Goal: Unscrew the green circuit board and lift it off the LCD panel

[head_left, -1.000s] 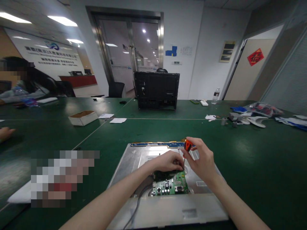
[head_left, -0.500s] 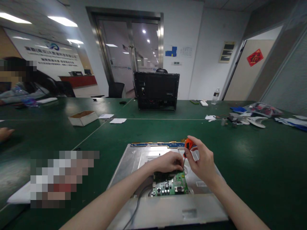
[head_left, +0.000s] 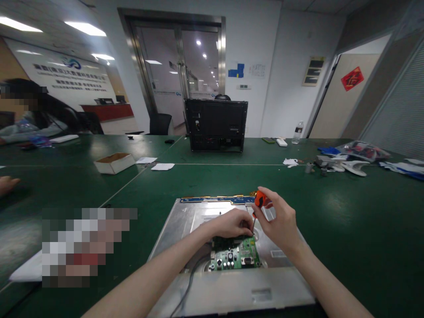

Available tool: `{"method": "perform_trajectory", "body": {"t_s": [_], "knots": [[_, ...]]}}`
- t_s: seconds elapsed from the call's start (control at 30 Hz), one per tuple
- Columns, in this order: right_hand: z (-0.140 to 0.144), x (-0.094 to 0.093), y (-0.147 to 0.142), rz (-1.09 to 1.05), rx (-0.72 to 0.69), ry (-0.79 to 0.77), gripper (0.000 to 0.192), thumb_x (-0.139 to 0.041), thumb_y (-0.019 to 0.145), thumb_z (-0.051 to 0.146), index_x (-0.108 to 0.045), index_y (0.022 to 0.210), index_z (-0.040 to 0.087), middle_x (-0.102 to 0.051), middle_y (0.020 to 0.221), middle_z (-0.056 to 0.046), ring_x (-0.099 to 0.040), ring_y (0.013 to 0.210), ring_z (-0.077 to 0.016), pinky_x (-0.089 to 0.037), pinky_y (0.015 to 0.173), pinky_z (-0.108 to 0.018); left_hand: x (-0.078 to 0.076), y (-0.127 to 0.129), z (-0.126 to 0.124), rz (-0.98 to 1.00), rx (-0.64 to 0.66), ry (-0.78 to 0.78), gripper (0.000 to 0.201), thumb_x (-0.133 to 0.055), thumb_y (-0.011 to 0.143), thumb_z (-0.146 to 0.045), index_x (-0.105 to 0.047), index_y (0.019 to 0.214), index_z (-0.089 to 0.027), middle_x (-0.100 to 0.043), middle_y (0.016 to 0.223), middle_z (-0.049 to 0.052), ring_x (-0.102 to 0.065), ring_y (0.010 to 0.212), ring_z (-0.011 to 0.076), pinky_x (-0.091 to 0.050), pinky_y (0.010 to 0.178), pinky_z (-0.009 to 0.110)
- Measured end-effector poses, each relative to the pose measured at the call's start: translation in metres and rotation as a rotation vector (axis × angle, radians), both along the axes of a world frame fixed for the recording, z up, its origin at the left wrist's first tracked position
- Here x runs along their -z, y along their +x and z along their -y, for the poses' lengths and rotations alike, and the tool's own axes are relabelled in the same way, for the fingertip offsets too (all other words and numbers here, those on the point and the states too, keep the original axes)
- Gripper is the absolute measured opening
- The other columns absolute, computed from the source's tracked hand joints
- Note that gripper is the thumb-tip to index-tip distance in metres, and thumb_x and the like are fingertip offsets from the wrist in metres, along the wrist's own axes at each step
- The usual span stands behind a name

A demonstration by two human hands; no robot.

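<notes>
An orange-and-black screwdriver [head_left: 260,199] is gripped by its handle in the fingers of my right hand [head_left: 276,216]. Its thin shaft points down to the top right corner of a green circuit board [head_left: 234,257]. Beside the screwdriver's tip, my left hand [head_left: 236,223] is closed with its fingertips low over the board's upper edge. Whatever those fingers pinch, if anything, is hidden. The board sits on the metal back of a display panel [head_left: 170,236], which lies flat before me. A long blue circuit strip [head_left: 212,200] runs along the panel's far edge.
A dark cable [head_left: 190,282] crosses the panel's left part. On the green table [head_left: 351,229] stand a black monitor [head_left: 217,123], an open white box [head_left: 115,163] and a bottle [head_left: 297,132]. Assorted items [head_left: 331,163] lie at right. A person [head_left: 36,110] sits at far left; another hand [head_left: 7,185] shows below.
The screwdriver handle has turned and tilted slightly in my right fingers, which have shifted a little to the left. My left hand stays in place.
</notes>
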State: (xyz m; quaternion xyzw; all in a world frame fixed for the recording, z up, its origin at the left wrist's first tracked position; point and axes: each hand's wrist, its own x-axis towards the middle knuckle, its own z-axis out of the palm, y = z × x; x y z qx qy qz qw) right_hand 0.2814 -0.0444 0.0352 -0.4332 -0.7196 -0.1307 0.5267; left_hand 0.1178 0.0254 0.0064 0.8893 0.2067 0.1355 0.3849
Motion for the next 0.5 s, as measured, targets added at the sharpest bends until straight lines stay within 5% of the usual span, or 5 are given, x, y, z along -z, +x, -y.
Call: {"method": "perform_trajectory", "body": {"t_s": [0.5], "knots": [[0.0007, 0.0011, -0.0009, 0.02, 0.053, -0.051, 0.039, -0.057, 0.087, 0.03, -0.048, 0.124, 0.02, -0.067, 0.086, -0.005, -0.062, 0.063, -0.0163, -0.051, 0.058, -0.029, -0.0005, 0.0009, -0.001, 0.001, 0.034, 0.098, 0.008, -0.072, 0.076, -0.008, -0.072, 0.08, -0.014, -0.06, 0.068, -0.002, -0.053, 0.064, 0.0113, -0.038, 0.06, 0.018]]}}
